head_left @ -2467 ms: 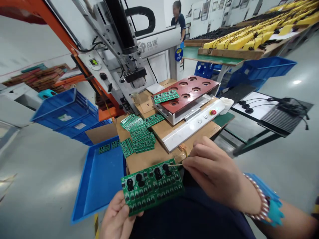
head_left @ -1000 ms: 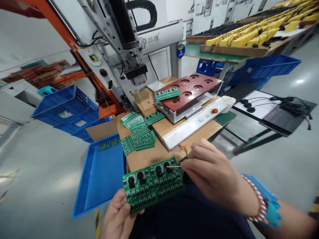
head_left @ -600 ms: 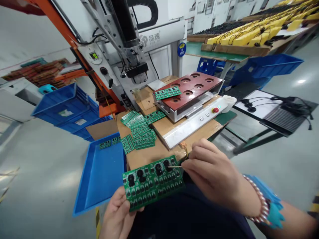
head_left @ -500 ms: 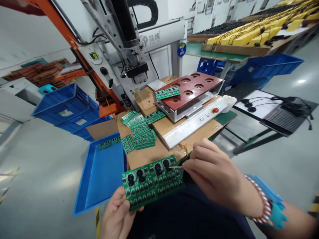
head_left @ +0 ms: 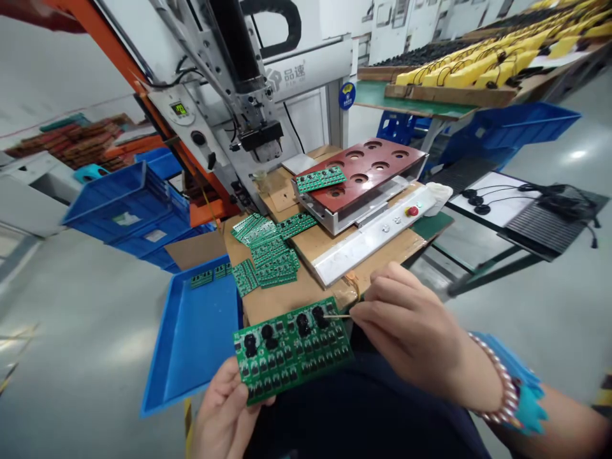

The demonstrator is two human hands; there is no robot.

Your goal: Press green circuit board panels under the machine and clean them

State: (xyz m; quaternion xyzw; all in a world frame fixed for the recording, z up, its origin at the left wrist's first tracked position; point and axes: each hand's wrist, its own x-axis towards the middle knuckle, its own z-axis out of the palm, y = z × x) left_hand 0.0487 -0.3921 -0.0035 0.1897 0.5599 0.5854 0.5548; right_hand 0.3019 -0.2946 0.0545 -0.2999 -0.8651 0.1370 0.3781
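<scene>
My left hand grips a green circuit board by its lower left corner, tilted toward me. Along the board's upper part are several glossy black blobs, with rows of small black components below them. My right hand pinches a thin pale stick like a toothpick. The stick's far end meets the rightmost black blob. Beyond the board, a pile of similar circuit boards lies on the brown worktop. One more circuit board rests on a reddish-brown fixture plate with round holes.
A blue tray with a few boards at its far edge stands left of the worktop. Behind rises a machine head. A silver control panel has a red button. Black cables lie on a side stand at right.
The stick's tip has shifted slightly upward on the rightmost blob, and my right hand has moved a little with it. The board stays nearly still in my left hand.
</scene>
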